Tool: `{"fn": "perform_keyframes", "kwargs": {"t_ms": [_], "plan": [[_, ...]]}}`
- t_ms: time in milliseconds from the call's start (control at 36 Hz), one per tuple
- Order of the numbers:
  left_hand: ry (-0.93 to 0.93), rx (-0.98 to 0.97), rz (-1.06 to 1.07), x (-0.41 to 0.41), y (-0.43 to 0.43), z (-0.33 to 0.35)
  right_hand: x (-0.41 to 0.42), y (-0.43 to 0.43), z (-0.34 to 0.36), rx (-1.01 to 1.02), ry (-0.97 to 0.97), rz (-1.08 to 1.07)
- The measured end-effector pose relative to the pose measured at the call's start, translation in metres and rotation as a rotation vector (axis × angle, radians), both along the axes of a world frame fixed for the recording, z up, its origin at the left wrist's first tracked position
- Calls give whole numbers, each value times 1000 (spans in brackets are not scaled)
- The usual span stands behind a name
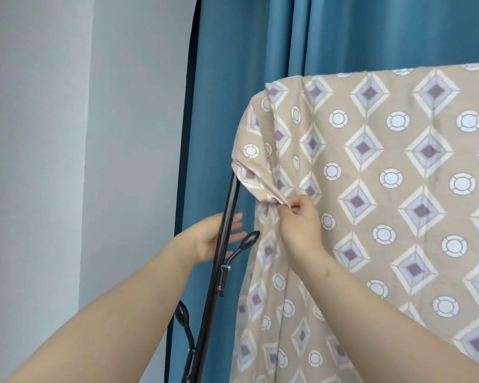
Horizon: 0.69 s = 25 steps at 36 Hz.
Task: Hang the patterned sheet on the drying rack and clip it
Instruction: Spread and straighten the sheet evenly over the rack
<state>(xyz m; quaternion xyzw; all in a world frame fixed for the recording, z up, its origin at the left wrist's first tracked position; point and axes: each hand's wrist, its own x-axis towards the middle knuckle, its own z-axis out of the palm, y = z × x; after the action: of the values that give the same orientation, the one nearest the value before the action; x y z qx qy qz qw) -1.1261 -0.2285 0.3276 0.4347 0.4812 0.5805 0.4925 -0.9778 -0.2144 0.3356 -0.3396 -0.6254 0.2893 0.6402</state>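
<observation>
1. Sheet (371, 189) hung draped over the top of the rack (231, 205) and fell wide down its front. Its left edge was bunched over the rack's corner.
2. It looked light, soft and limp, creasing wherever it was gathered. I judged it would slip along the smooth bar if tugged unevenly. The hem or a pinched fold near the top seemed the best hold for spreading and clipping.
3. Right grip (302, 219) had a gathered fold of that left edge pinched between thumb and curled fingers.
4. Left grip (205, 239) was open beyond the rack's upright, fingers straight towards the sheet and holding nothing. Whether it touched the upright I could not tell.
5. A knobbed hook (249, 240) stuck out from the upright just beside the sheet's edge and looked likely to snag the cloth; a lower hook (182, 313) stood further down.
6. A curtain (246, 51) hung close behind and a wall (39, 134) stood at the left. I saw no clip anywhere.
</observation>
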Motion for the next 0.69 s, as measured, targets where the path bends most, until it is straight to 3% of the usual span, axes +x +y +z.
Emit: {"fn": "perform_keyframes", "kwargs": {"t_ms": [111, 278, 472, 556, 639, 694], "plan": [[-228, 26, -90, 3, 8, -2, 17, 3, 4, -2, 137, -15], [-38, 102, -118, -2, 14, -5, 25, 0, 13, -1, 153, -10], [-204, 63, -277, 1, 20, -5, 28, -5, 24, -40, 179, 69], [-191, 46, -370, 2, 20, -7, 30, -5, 22, -47, 173, 108], [-202, 92, -311, 5, 23, -2, 33, -4, 22, -45, 181, 106], [-107, 130, -184, 4, 26, 6, 38, -3, 27, -45, 231, 110]]}}
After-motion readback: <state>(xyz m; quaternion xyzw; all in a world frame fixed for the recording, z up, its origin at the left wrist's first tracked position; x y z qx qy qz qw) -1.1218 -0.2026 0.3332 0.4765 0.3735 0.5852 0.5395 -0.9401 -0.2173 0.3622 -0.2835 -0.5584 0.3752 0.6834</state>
